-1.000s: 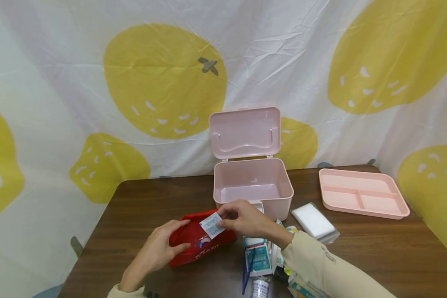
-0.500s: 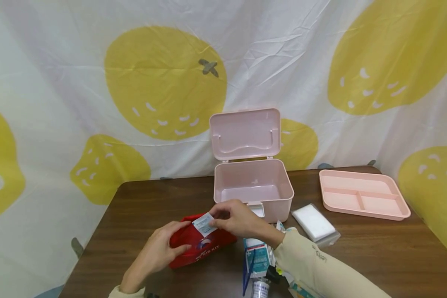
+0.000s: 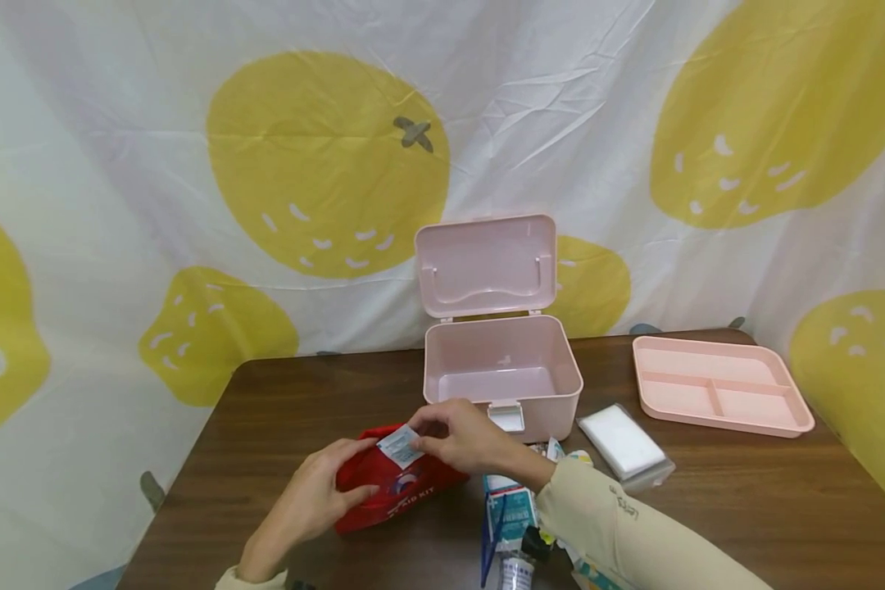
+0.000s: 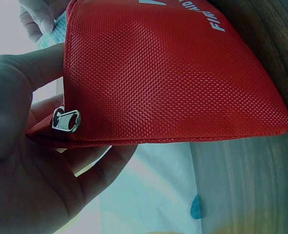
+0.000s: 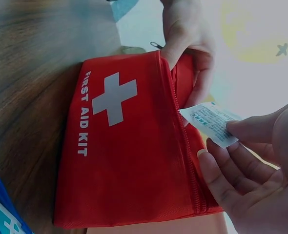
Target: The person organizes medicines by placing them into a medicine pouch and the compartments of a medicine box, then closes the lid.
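A red first aid pouch (image 3: 383, 492) stands on the table, its zipped top edge upward, with a white cross and lettering on its front (image 5: 124, 161). My left hand (image 3: 311, 493) grips the pouch's left end, thumb in front and fingers behind; the metal zipper pull (image 4: 66, 120) hangs beside the palm. Between thumb and fingertips, my right hand (image 3: 463, 436) pinches a small white printed packet (image 3: 400, 447). In the right wrist view one corner of the packet (image 5: 212, 123) is at the pouch's zipper opening.
Behind the pouch is a pink box (image 3: 501, 385) with its lid raised. A pink divided tray (image 3: 715, 385) lies at the back right, a white bagged pad (image 3: 623, 442) nearer. Teal packets (image 3: 512, 516), blue tweezers-like item (image 3: 489, 537) and a wrapped roll (image 3: 516, 571) lie by the right forearm.
My right hand has moved left with the small packet, bringing it over the pouch's opening. The left hand keeps its grip on the pouch, almost unmoved.
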A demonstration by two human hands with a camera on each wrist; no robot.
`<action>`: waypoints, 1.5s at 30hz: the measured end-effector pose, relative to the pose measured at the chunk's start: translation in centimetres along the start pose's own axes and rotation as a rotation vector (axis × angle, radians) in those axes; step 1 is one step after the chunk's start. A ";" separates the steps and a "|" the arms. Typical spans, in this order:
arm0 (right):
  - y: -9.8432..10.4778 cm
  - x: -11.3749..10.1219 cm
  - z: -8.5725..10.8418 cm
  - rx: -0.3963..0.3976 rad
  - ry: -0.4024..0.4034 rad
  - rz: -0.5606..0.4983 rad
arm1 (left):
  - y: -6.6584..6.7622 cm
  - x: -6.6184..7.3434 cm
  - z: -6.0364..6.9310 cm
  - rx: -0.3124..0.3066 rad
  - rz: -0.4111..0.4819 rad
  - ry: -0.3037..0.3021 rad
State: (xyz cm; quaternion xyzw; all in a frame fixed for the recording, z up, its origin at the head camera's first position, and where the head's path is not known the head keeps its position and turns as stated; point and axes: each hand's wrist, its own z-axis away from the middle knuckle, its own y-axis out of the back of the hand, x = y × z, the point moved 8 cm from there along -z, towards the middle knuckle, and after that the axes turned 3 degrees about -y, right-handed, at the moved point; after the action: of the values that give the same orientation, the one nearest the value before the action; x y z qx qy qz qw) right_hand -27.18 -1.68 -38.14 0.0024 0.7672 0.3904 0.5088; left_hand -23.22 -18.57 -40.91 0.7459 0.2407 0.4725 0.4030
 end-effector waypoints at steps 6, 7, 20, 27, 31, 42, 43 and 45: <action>-0.6 -0.2 -0.1 0.004 0.049 0.090 | -0.1 0.1 0.1 0.006 -0.006 -0.020; -0.8 -0.4 0.0 0.005 0.068 0.125 | -0.1 0.1 0.1 0.006 -0.009 -0.025; -2.0 -1.4 0.2 0.022 0.177 0.372 | -0.2 0.1 0.1 -0.002 -0.008 -0.017; -2.1 -1.5 0.3 0.027 0.171 0.400 | -0.3 0.1 0.1 -0.003 -0.007 -0.024; -2.3 -1.6 0.4 0.023 0.171 0.412 | -0.2 0.1 0.1 -0.002 -0.012 -0.020; -1.4 -1.8 0.7 0.002 0.180 0.336 | 0.0 0.1 -0.1 -0.003 -0.013 -0.021; -1.1 -1.9 0.8 0.003 0.179 0.323 | 0.0 0.1 -0.1 -0.003 -0.011 -0.023; -0.7 -1.9 1.0 0.005 0.172 0.298 | -0.1 0.2 -0.1 -0.006 -0.008 -0.024</action>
State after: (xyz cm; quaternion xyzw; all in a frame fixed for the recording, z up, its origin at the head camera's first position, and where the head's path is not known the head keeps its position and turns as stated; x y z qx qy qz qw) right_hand -25.26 -2.31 -37.27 0.0839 0.8000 0.4586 0.3777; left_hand -23.22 -18.38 -40.90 0.7494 0.2375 0.4626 0.4099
